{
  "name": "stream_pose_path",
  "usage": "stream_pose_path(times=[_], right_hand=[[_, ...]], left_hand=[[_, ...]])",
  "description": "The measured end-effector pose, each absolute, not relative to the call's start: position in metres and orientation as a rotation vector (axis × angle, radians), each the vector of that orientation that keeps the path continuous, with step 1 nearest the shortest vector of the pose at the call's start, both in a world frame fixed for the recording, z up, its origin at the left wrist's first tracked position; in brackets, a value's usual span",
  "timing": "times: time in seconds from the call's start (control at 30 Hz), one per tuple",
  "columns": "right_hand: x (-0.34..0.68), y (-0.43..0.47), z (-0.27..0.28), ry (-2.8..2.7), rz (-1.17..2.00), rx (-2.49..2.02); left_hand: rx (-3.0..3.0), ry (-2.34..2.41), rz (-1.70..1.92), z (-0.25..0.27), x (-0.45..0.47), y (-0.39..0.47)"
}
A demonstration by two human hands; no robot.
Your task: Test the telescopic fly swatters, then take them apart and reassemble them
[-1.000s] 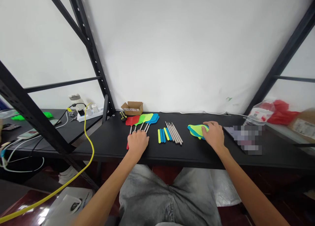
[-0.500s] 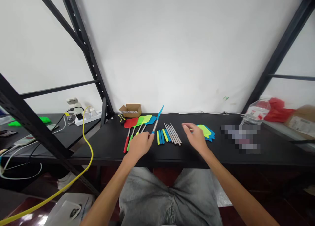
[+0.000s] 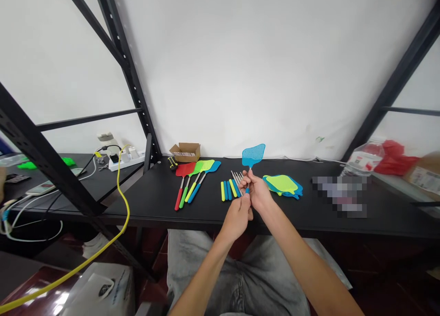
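Blue swatter held head-up above worktop; handle pinched in L grip, shaft enclosed by R grip. Prob. v. light; mesh head likely thin & bendy, shaft stiff, maybe slippery. Best taken by handle/shaft, not head.

An open cardboard box stands near the wall.

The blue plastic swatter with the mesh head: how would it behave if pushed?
The blue plastic swatter seems light, since its head is open mesh. That head might flex when pushed, yet probably wouldn't flop, as it stands without drooping.
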State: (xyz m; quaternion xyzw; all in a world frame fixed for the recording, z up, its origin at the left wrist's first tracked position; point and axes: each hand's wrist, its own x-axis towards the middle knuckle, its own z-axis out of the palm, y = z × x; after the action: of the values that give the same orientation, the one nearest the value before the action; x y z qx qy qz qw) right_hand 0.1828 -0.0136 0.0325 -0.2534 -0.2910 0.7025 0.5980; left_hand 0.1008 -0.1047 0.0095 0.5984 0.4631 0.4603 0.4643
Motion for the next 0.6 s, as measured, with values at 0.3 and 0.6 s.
stream_pose_path(times=[0.3, 0.6], right_hand=[[0.247, 0.003, 0.051, -0.942, 1.436, -0.703], [0.229, -0.014, 0.037, -1.046, 1.515, -0.77]], left_hand=[[1.788, 1.802, 0.95, 0.013, 0.032, -0.105], [1.944, 2.142, 0.754, 0.017, 0.009, -0.06]])
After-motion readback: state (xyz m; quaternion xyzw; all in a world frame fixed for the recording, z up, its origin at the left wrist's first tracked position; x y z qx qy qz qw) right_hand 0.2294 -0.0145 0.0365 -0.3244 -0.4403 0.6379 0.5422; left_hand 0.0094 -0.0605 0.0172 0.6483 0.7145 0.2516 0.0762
